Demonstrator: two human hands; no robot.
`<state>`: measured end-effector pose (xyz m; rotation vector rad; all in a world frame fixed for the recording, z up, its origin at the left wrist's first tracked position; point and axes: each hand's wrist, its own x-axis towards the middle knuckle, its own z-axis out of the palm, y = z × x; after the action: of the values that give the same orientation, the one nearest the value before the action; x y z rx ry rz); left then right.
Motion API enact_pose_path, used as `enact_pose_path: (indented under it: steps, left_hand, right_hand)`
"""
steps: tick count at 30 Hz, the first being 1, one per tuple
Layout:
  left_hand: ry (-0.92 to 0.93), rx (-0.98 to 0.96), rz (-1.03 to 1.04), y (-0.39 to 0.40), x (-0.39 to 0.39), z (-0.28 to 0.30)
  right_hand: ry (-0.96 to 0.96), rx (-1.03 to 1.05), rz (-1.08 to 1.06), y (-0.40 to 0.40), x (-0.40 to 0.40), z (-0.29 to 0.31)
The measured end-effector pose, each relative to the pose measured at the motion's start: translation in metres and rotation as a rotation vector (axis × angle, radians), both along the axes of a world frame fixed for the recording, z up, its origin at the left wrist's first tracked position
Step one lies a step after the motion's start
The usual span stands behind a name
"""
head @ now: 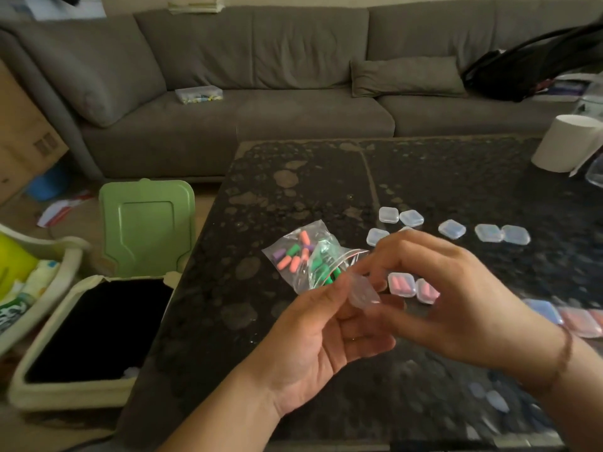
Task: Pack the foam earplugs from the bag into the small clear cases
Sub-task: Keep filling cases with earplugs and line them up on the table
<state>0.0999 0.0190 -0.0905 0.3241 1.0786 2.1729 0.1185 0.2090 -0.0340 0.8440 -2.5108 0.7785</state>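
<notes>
A clear zip bag (305, 256) of pink, green and purple foam earplugs lies on the dark table (293, 177). Above the table, my left hand (326, 340) and my right hand (456, 301) together hold one small clear case (363, 290), fingers of both pinching it. The blur hides whether anything is inside it. Two cases with pink earplugs (412, 287) lie just behind my hands. Several empty clear cases (452, 229) sit in a loose row farther back. More filled cases (567, 319) lie at the right edge, past my right wrist.
A white roll (567, 143) stands at the table's far right. Left of the table are an open bin with a green lid (146, 226) and a basket of items (29, 278). A grey sofa (261, 70) runs behind.
</notes>
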Motion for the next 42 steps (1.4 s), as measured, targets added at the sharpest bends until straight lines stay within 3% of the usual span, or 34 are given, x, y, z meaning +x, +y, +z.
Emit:
enact_pose_path:
  steps: [6,15,31,36,39,42]
  left_hand:
    - [-0.065,0.174,0.021,-0.001,-0.001,-0.005]
    - [-0.082,0.214,0.091,0.006,0.003,-0.011]
    - [-0.063,0.221,0.126,0.005,0.003,-0.008]
    - [0.031,0.083,0.091,0.001,0.000,0.001]
    - [0.145,-0.067,0.011,-0.005,0.000,0.006]
    - [0.135,-0.094,0.026,-0.015,-0.006,0.013]
  right_hand:
    - [0.216,0.061,-0.053,-0.002,-0.003,-0.007]
    - [0.401,0.125,-0.174,-0.013,-0.001,-0.015]
    - [0.309,0.019,-0.256,-0.018,0.001,-0.021]
    - [0.133,-0.197,-0.288,-0.020,0.000,-0.024]
    - [0.105,-0.288,-0.283,-0.022,-0.004,-0.023]
    - [0.097,-0.345,-0.250,-0.026,-0.007,-0.022]
